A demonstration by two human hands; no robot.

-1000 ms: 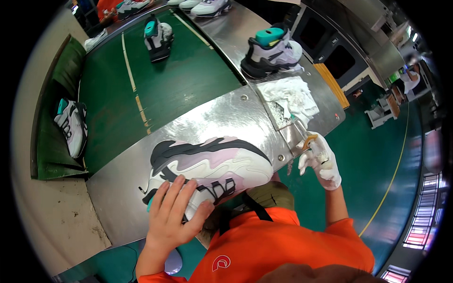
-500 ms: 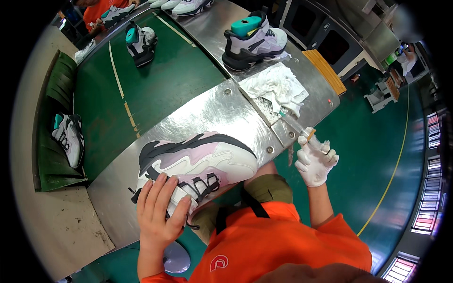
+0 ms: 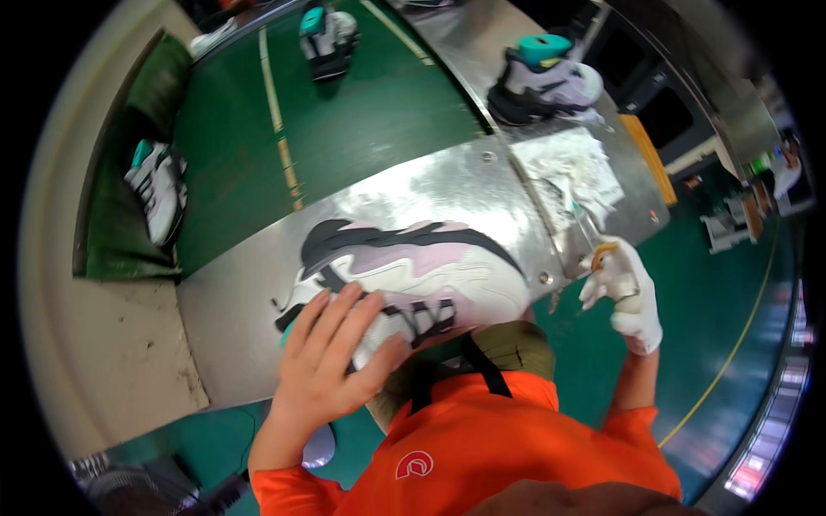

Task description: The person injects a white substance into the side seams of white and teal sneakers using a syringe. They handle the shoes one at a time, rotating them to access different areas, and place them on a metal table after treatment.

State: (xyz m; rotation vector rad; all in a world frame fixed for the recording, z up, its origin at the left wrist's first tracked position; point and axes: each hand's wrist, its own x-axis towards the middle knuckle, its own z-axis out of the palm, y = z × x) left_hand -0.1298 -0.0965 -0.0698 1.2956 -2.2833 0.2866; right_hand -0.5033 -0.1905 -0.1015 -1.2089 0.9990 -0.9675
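A white, lilac and black high-top sneaker [image 3: 482, 284] lies on its side on the metal worktop, toe to the right. My bare left hand [image 3: 331, 353] grips it around the ankle collar, thumb toward the laces. A bit of teal shows inside the collar beside my fingers. My gloved right hand [image 3: 628, 292], fingers curled, holds a slim clear syringe-like tube [image 3: 588, 229] just past the worktop's right edge. An orange-tan band [image 3: 604, 255] shows at those fingers. The tube's teal-tipped end points toward a crumpled white cloth [image 3: 572, 172]; whether they touch, I cannot tell.
Another sneaker [image 3: 546, 82] with a teal insert stands behind the cloth. On the green belt [image 3: 379, 112] sits a further sneaker [image 3: 329, 43]; one more sneaker [image 3: 159, 191] rests against the green flap at left. The metal worktop [image 3: 232, 318] ends near my legs.
The whole view has shifted, so the worktop appears farther right and higher. My right hand has turned, its fingers now pointing more to the left. My left hand stays on the sneaker.
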